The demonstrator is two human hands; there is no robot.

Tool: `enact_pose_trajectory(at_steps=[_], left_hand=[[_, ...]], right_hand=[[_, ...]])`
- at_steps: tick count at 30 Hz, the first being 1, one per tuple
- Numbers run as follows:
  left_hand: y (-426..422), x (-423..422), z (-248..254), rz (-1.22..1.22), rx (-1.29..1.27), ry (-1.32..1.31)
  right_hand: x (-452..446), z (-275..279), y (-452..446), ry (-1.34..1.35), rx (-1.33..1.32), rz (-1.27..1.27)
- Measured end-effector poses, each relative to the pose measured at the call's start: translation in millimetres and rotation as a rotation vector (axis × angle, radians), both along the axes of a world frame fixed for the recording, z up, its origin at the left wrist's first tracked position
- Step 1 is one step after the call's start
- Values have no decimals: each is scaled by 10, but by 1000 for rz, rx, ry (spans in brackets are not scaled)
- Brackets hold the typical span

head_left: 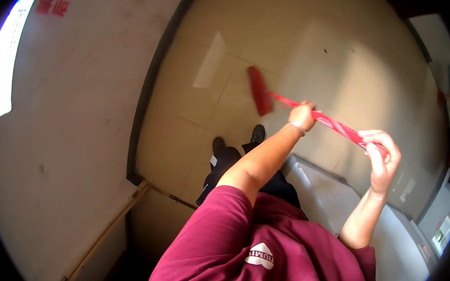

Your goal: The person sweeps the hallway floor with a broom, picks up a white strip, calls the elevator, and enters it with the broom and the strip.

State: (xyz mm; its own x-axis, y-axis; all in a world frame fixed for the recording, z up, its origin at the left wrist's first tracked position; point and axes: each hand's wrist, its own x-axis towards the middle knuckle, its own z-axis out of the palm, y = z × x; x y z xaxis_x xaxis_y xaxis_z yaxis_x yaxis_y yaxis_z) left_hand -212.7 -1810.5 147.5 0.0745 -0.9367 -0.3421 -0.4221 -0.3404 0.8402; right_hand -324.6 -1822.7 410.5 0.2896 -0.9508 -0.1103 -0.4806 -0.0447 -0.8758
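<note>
A red broom slants across the view, its blurred head down at the tiled floor ahead of my feet. My left hand is wrapped round the lower part of the handle, and a pale band circles that wrist. Near the handle's upper end, my right hand grips it with the thumb and fingers closed about it. The bristles are too smeared to make out.
Glossy beige tiles spread ahead, with a small dark speck on them. A white wall with a dark baseboard runs along the left. A pale cabinet-like block stands close on my right. My dark shoes are behind the broom head.
</note>
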Motion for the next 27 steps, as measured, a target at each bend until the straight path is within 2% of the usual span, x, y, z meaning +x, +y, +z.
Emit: enact_pose_trajectory(at_steps=[1,4,6,9,11,13,16,18,19,21,23,27], left_hand=[[-137,52,94,-20,-120,2],[-364,372,538,-113,-131,-71],[-313,703,730,-70,-164,-196],[-18,1446,822,-51,-117,-371],[190,2050,747,-62,64,-478],[499,2650,212,-85,185,-522],[862,3461,-280,-28,303,-509],[901,3822,-513,-56,314,-514],[825,3879,-597,-14,373,-473],[555,3847,-802,-38,291,-413],[48,3521,-612,-72,100,-339],[-911,2689,-161,-178,-29,-114]], right_hand=[[43,91,-23,13,-42,-13],[237,358,-69,-25,-149,-64],[417,441,-123,-77,-199,-70],[746,326,-117,-275,-54,-196],[1209,20,-123,-375,159,-251],[1709,-496,-50,-360,349,-260],[2410,-1234,105,-438,559,-63],[2776,-1419,114,-462,611,-1],[2851,-1403,87,-456,586,-13],[2951,-1171,5,-407,475,-62],[2864,-763,-164,-307,320,-152],[2546,-159,-496,-98,96,-274]])
